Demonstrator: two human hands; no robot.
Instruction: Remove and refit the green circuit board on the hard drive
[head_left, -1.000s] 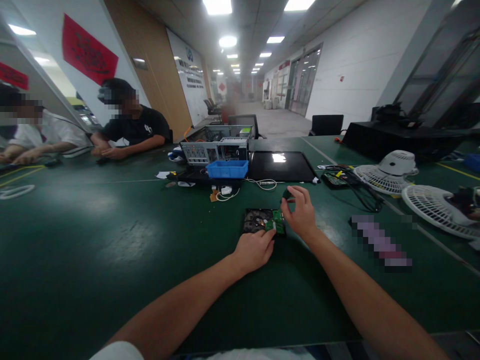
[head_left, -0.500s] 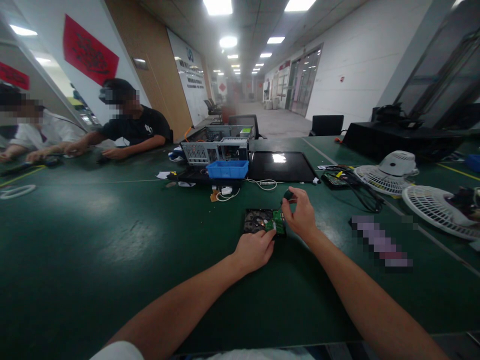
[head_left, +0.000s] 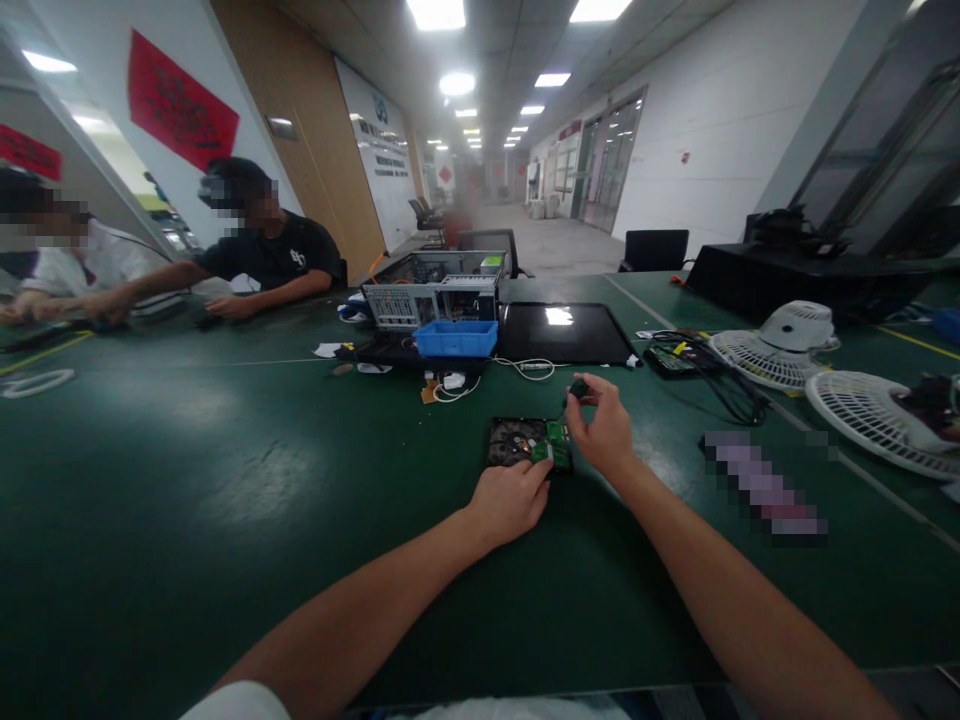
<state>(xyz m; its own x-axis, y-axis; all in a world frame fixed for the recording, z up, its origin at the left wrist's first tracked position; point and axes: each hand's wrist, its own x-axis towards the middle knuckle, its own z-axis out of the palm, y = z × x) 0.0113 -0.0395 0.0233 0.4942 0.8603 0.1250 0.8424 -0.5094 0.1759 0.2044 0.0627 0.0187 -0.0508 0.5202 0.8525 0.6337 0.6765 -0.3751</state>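
A hard drive (head_left: 512, 440) lies on the green tabletop in front of me, its underside up, with a green circuit board (head_left: 556, 433) at its right end. My left hand (head_left: 511, 500) grips the drive's near edge, a finger reaching onto the board. Over the right end, my right hand (head_left: 602, 425) pinches the dark handle of a small screwdriver (head_left: 577, 388). Its thin shaft slants down toward the board; whether the tip touches a screw is too small to tell.
Beyond the drive stand a blue bin (head_left: 457, 339), an open computer case (head_left: 431, 290) and a flat black screen panel (head_left: 564, 334). White fan parts (head_left: 769, 345) and black cables (head_left: 731, 390) lie to the right. Two people sit at the far left.
My right fingers have shifted slightly on the screwdriver handle. My left hand and the hard drive stay put. At the far left, a co-worker's arm has reached further left.
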